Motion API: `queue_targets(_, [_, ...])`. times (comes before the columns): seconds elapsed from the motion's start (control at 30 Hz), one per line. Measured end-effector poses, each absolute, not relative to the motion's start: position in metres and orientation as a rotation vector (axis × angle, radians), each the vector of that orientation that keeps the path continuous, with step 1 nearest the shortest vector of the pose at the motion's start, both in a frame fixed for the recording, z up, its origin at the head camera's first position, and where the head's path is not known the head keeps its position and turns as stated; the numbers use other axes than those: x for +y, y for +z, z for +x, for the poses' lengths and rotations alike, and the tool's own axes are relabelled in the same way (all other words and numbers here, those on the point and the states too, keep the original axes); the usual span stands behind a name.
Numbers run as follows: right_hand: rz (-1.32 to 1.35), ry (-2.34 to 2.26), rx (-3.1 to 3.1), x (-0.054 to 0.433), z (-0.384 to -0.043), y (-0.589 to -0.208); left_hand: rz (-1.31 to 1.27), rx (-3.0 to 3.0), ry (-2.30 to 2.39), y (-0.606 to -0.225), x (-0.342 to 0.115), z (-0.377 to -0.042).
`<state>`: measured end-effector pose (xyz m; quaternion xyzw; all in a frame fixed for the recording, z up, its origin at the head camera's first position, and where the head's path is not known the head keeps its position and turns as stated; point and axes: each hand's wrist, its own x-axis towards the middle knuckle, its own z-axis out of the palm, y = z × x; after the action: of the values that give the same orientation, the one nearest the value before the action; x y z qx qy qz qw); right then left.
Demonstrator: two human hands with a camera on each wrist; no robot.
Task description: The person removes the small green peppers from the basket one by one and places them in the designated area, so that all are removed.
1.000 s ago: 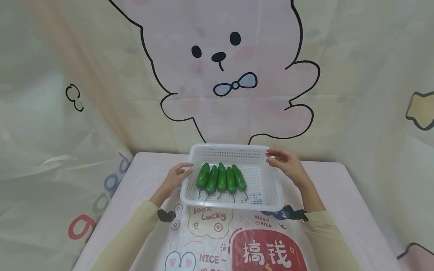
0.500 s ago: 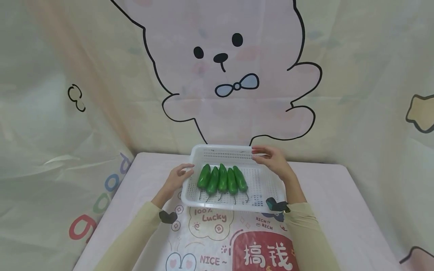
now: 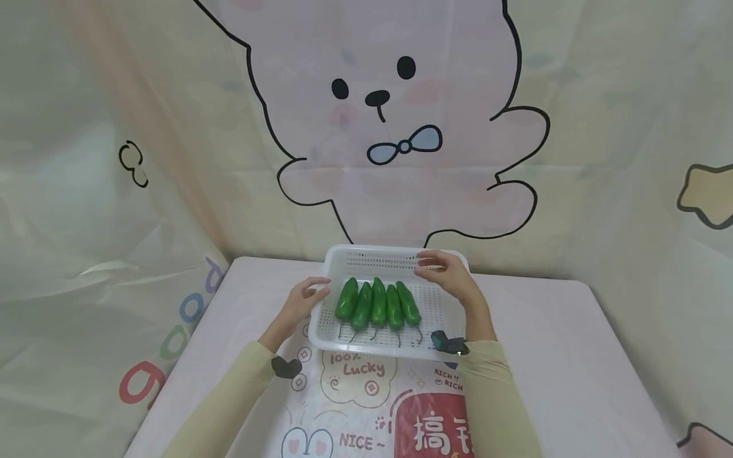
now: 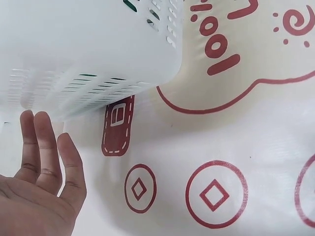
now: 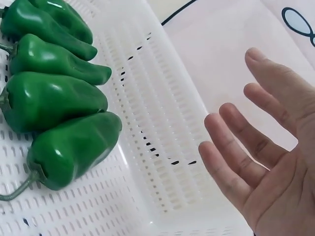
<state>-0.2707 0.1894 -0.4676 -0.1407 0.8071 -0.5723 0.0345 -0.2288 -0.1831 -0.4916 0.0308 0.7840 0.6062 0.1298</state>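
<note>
Lying side by side in a white plastic basket (image 3: 432, 305), five green peppers (image 3: 378, 302) occupy the space between the two hands, in the left and middle part of the floor, stems toward the person and tips toward the far wall. The left hand (image 3: 300, 302) is at the basket's left side, just beside the leftmost pepper but outside the rim; its fingers are extended and slightly bent, gripping nothing, and whether the fingertips touch the plastic cannot be told. The right hand (image 3: 452, 280) hovers at the far right of the basket, fingers loosely spread and holding nothing, its fingertips near the rightmost pepper's tip in the head view, yet clearly apart from the peppers in the right wrist view. The basket rests on a table (image 3: 550, 356) with a printed cover (image 3: 355, 397).
</note>
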Motion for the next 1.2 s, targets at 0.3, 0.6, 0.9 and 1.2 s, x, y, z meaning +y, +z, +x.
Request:
queue_targets(0.3, [-0.392,-1.714,2.467,0.18,-0.272,-0.481,0.085,2.292,1.807,-0.524,-0.186,-0.241])
queue_targets(0.6, [-0.313,-1.703,2.439,0.175,-0.274,-0.499,0.042,2.317,1.819,-0.531,-0.184,-0.241])
queue_targets(0.9, [-0.263,-1.629,2.434,0.175,-0.28,-0.508,0.033,2.331,1.808,-0.532,-0.184,-0.242])
queue_targets(1.2, [-0.144,-1.508,2.377,0.171,-0.284,-0.522,0.025,2.345,1.802,-0.531,-0.186,-0.241])
